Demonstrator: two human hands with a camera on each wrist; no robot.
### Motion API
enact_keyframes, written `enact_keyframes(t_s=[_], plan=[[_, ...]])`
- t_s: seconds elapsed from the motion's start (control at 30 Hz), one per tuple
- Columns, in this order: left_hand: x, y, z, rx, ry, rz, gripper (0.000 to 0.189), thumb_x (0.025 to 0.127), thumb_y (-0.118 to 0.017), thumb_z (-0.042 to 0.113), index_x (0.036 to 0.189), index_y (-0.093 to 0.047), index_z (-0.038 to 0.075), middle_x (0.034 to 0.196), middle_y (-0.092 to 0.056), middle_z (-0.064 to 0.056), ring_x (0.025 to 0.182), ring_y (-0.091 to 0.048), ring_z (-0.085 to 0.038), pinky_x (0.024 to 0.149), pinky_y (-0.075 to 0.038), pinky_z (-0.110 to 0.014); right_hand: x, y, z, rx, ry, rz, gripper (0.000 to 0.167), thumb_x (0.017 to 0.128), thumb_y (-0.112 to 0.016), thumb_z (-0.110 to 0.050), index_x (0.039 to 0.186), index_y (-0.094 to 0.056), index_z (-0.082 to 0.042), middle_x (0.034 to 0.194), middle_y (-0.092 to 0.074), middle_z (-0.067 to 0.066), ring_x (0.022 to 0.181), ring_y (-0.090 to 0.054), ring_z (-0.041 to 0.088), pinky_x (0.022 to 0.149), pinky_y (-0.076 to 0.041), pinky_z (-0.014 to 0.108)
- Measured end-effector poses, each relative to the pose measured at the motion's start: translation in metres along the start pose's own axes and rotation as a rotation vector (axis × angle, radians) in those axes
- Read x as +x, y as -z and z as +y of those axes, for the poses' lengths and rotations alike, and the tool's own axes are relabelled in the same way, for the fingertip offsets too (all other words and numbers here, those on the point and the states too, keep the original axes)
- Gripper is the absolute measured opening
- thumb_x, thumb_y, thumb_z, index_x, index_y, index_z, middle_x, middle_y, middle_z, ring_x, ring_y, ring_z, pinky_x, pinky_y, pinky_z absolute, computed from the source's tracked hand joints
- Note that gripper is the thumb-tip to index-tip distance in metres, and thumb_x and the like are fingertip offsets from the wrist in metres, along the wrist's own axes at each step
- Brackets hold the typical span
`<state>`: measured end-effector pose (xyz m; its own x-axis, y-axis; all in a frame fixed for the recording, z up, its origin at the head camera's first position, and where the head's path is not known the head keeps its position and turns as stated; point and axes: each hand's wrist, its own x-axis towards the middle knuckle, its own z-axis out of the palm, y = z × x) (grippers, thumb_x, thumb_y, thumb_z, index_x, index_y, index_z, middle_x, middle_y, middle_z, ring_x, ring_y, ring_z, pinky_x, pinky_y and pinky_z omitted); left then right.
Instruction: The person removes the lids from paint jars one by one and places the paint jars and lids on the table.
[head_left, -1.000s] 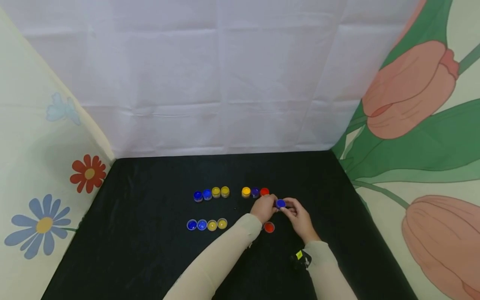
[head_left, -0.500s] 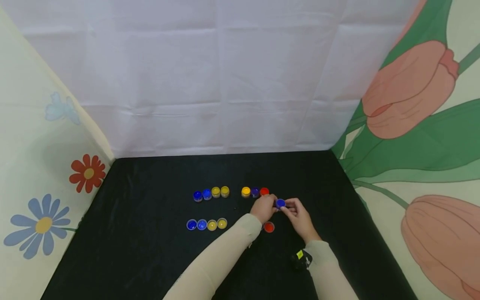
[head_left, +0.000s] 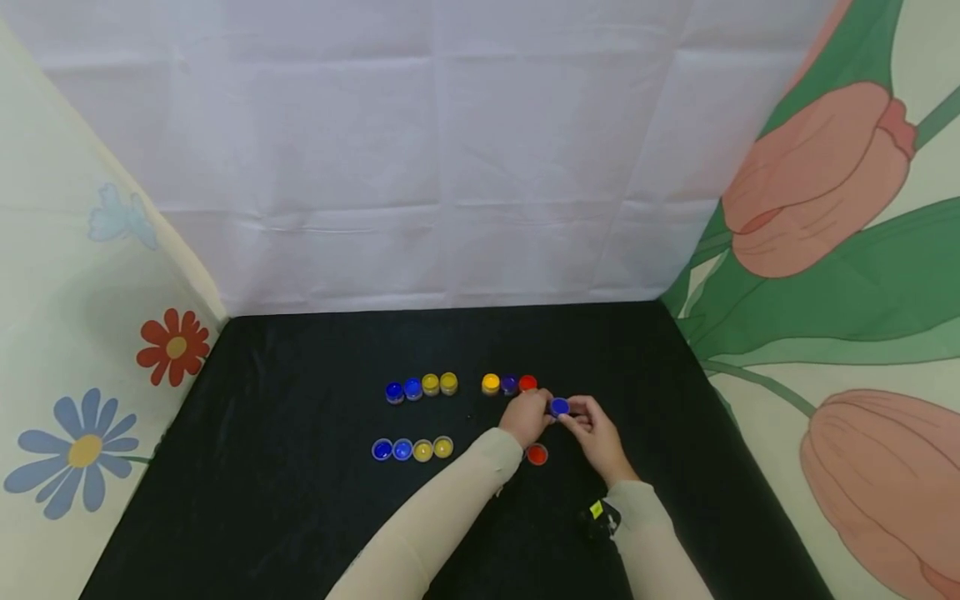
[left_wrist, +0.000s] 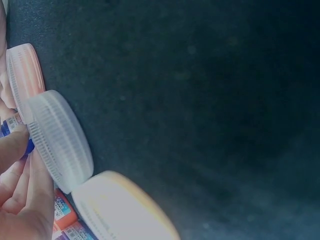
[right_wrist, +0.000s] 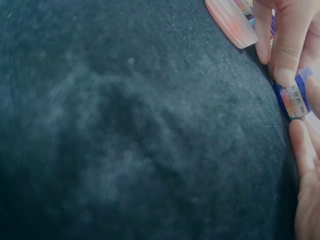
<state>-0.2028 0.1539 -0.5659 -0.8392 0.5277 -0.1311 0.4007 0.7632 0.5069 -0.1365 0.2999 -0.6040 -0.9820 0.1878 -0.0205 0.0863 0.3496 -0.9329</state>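
Both hands hold one small blue paint pot (head_left: 559,407) between them, over the right part of the black table. From its left side my left hand (head_left: 527,415) pinches it with thumb and fingers. My right hand (head_left: 597,435) grips the other side with its fingertips. In the right wrist view the labelled side of the blue paint pot (right_wrist: 294,101) shows between the two hands. Just beyond my left hand stand yellow (head_left: 491,384), dark purple (head_left: 509,385) and red (head_left: 528,382) pots. Nearer than the hands lies a red round lid (head_left: 537,454), partly beside the left sleeve.
To the left, several blue and yellow pots (head_left: 431,384) stand in a row, with matching round lids (head_left: 423,451) in a row nearer the person. In the left wrist view, a clear lid (left_wrist: 62,142) and a yellowish lid (left_wrist: 125,210) lie close to the left hand.
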Motion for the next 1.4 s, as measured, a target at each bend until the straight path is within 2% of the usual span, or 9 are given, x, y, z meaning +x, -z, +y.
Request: enact_keyframes(t_s=[0.13,0.27,0.37,0.5,0.6,0.77,1.0,1.23,1.4], plan=[[0.0,0.0005,0.0005,-0.003,0.007,-0.007,0.021,0.097,-0.07,0.021,0.116,-0.068,0.01,0.105,-0.069,-0.003,0.087,-0.063,-0.012,0.085,-0.054,-0.026,0.0006,0.0009,0.0016,-0.023,0.016,-0.014,0.03,0.102,-0.063,-0.018,0.13,-0.06,-0.006,0.122,-0.064,0.017,0.097,-0.06,0.017,0.083,-0.049,0.019],[-0.0006,0.0006,0.0011,0.005,0.01,-0.015,0.023,0.097,-0.07,0.021,0.117,-0.068,0.01,0.106,-0.069,-0.003,0.088,-0.063,-0.011,0.085,-0.054,-0.025,0.001,0.0016,0.0028,-0.035,0.007,-0.02,0.038,0.102,-0.064,-0.02,0.135,-0.054,-0.004,0.124,-0.061,0.019,0.099,-0.059,0.018,0.082,-0.049,0.018],[-0.0005,0.0,0.0008,0.009,0.004,-0.008,0.023,0.097,-0.07,0.02,0.118,-0.068,0.01,0.106,-0.069,-0.003,0.088,-0.064,-0.012,0.085,-0.054,-0.026,0.0013,0.0016,0.0016,-0.012,0.0,-0.017,0.039,0.1,-0.066,-0.021,0.133,-0.052,-0.002,0.124,-0.06,0.021,0.097,-0.059,0.018,0.081,-0.05,0.019],[0.0003,-0.0011,-0.0002,0.004,-0.001,0.004,0.023,0.097,-0.07,0.021,0.117,-0.068,0.01,0.106,-0.07,-0.003,0.087,-0.064,-0.012,0.085,-0.054,-0.026,0.0013,0.0027,-0.0004,0.011,0.008,-0.022,0.033,0.101,-0.065,-0.019,0.129,-0.057,-0.003,0.124,-0.061,0.021,0.095,-0.06,0.014,0.081,-0.05,0.018],[0.0003,-0.0016,-0.0007,0.005,-0.003,0.003,0.023,0.096,-0.071,0.022,0.116,-0.068,0.01,0.106,-0.07,-0.003,0.088,-0.064,-0.012,0.086,-0.054,-0.026,0.0004,0.0046,-0.0006,0.013,0.017,-0.03,0.032,0.102,-0.064,-0.017,0.131,-0.06,-0.005,0.124,-0.062,0.02,0.096,-0.061,0.013,0.082,-0.05,0.018],[0.0006,-0.002,-0.0011,0.019,-0.009,-0.004,0.023,0.096,-0.071,0.022,0.116,-0.068,0.01,0.105,-0.069,-0.003,0.087,-0.064,-0.012,0.085,-0.054,-0.026,-0.001,0.0057,0.0011,0.017,0.01,-0.037,0.037,0.102,-0.064,-0.019,0.134,-0.056,-0.002,0.124,-0.061,0.022,0.096,-0.061,0.012,0.082,-0.051,0.019],[-0.0002,-0.0012,-0.0017,0.005,-0.009,0.0,0.022,0.097,-0.07,0.023,0.114,-0.068,0.011,0.104,-0.069,-0.003,0.085,-0.062,-0.011,0.086,-0.054,-0.026,0.0003,0.0056,0.0016,0.037,0.015,-0.024,0.031,0.101,-0.064,-0.018,0.128,-0.059,-0.003,0.121,-0.062,0.018,0.094,-0.061,0.01,0.081,-0.05,0.019],[-0.0031,0.0005,0.0003,0.024,-0.031,0.014,0.021,0.098,-0.069,0.023,0.113,-0.068,0.008,0.103,-0.069,-0.004,0.087,-0.064,-0.012,0.085,-0.054,-0.026,-0.0019,0.0082,0.0001,-0.003,0.002,-0.057,0.04,0.105,-0.058,-0.025,0.14,-0.058,-0.007,0.132,-0.061,0.018,0.1,-0.06,0.012,0.085,-0.049,0.019],[-0.0025,0.0001,0.0001,0.032,-0.038,0.029,0.019,0.098,-0.069,0.022,0.111,-0.068,0.008,0.1,-0.069,-0.005,0.084,-0.064,-0.012,0.083,-0.054,-0.026,-0.0013,0.0057,-0.001,0.04,0.013,-0.023,0.036,0.103,-0.062,-0.022,0.131,-0.056,-0.002,0.125,-0.06,0.021,0.096,-0.058,0.009,0.082,-0.049,0.018]])
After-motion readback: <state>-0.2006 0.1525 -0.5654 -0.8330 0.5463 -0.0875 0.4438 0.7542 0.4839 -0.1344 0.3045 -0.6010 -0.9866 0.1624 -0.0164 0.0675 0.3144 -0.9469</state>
